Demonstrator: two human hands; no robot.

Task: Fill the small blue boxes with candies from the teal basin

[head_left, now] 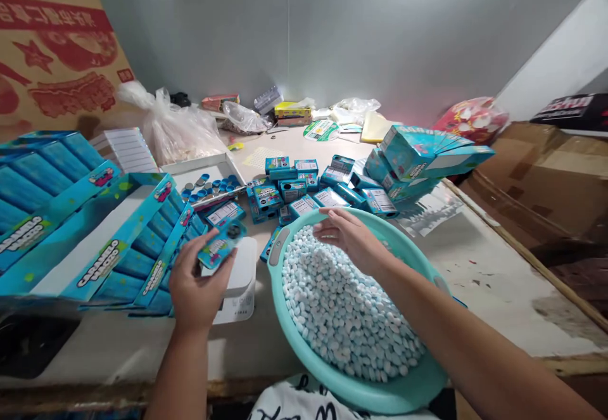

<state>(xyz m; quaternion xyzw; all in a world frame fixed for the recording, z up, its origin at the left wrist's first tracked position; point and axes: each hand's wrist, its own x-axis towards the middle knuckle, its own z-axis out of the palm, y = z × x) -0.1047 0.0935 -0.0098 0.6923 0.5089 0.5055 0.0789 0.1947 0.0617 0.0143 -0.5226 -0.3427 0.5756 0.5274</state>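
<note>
My left hand (pixel 199 287) grips a small blue candy box (pixel 221 244) between thumb and fingers. A round dark spot shows near the box's upper right end. The box is over a white kitchen scale (pixel 241 280); whether they touch, I cannot tell. Above the far part of a turquoise basin (pixel 280 309), my right hand (pixel 349 236) has its fingers stretched out and slightly bent, with nothing visible in them. Pale blue and white candies (pixel 342 318) fill much of the basin, heaped toward its left side. The right forearm hides part of the basin's right side.
Several blue boxes (pixel 304 189) lie piled behind the basin. Printed display cartons (pixel 114 242) stand at left, with more display cartons (pixel 418 154) stacked at right. A white tray (pixel 221 170) holds loose blue caps. Plastic bags (pixel 175 128) sit near the wall.
</note>
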